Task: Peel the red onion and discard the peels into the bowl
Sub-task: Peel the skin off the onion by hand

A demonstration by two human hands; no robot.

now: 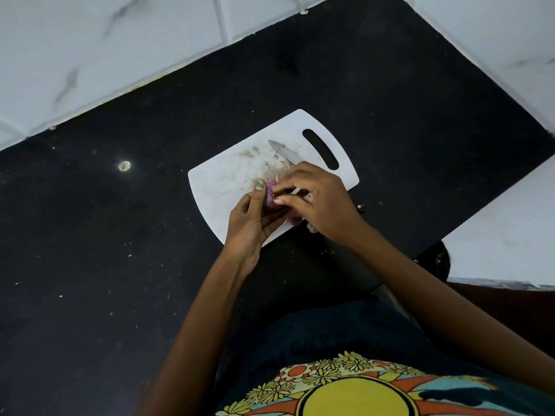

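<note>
Fingers of the left hand (250,219) are curled round the red onion (269,197), the thumb with its green-painted nail laid along the onion's 9 o'clock side, so that only a small purple patch is seen between the two hands. At the onion's 3 o'clock side it is pinched by the fingertips (277,201) of the right hand (315,199), where a thin pale strip of peel (295,191) is seen under the bent fingers. The onion is held just above the near part of a white cutting board (228,178), which is laid on a black countertop (120,235). A knife (282,151) is seen on the board at 12 o'clock from the hands, its point turned toward 10 o'clock and its handle hidden behind the right hand. Brownish stains are noted on the board at 11 o'clock from the onion. White tiled wall (90,40) is seen at 10 o'clock beyond the counter
</note>
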